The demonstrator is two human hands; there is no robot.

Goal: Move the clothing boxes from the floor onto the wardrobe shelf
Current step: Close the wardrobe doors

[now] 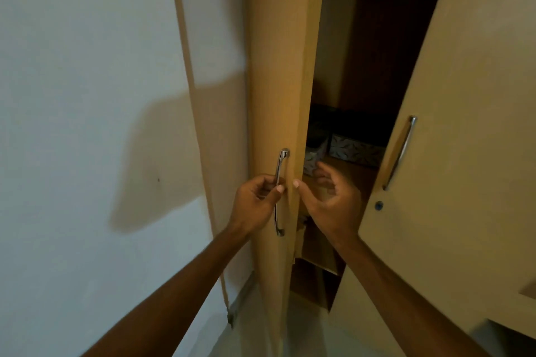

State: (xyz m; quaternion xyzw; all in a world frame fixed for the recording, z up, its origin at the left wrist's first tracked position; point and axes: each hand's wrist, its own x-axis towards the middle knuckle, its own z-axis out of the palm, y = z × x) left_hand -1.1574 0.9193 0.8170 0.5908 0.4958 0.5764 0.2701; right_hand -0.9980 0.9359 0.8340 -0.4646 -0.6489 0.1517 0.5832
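Two patterned clothing boxes, one on the left (314, 151) and one on the right (355, 151), sit on the wooden shelf (351, 174) inside the dark wardrobe. My left hand (256, 201) curls around the chrome handle (279, 191) of the left wardrobe door (278, 81), which stands partly ajar. My right hand (330, 197) hovers in the gap beside that door's edge, fingers spread and holding nothing; its thumb is close to the edge.
The right wardrobe door (464, 139) swings open toward me, with its own chrome handle (401, 152) and a keyhole below. A white wall (87, 95) fills the left side. Lower shelves show beneath the gap, and grey floor (304, 327) lies at the bottom.
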